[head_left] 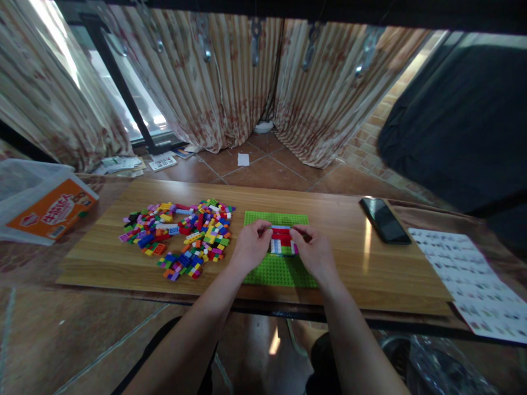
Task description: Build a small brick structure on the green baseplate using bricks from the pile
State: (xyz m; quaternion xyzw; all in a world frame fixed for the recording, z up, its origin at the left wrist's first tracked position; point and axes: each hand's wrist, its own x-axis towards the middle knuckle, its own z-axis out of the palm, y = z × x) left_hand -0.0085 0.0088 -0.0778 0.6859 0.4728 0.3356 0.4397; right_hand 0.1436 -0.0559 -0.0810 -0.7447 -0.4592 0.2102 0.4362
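A green studded baseplate (pixel 280 274) lies on the wooden board in front of me. On it stands a small structure of bricks (pixel 276 247) in white, red and light blue, with a bit of purple at its right. Over its far part runs a long red brick (pixel 281 232). My left hand (pixel 253 244) is closed at the red brick's left end, thumb and finger pinching. At its right end my right hand (pixel 316 252) pinches likewise. Whether the red brick is fully seated I cannot tell, since my fingertips cover both its ends.
A heap of loose coloured bricks (pixel 209 233) spreads left of the baseplate. Farther left stands a clear plastic box (pixel 45 214) with an orange label. To the right lie a black phone (pixel 385 220) and a printed sheet (pixel 473 285) overhanging the front edge.
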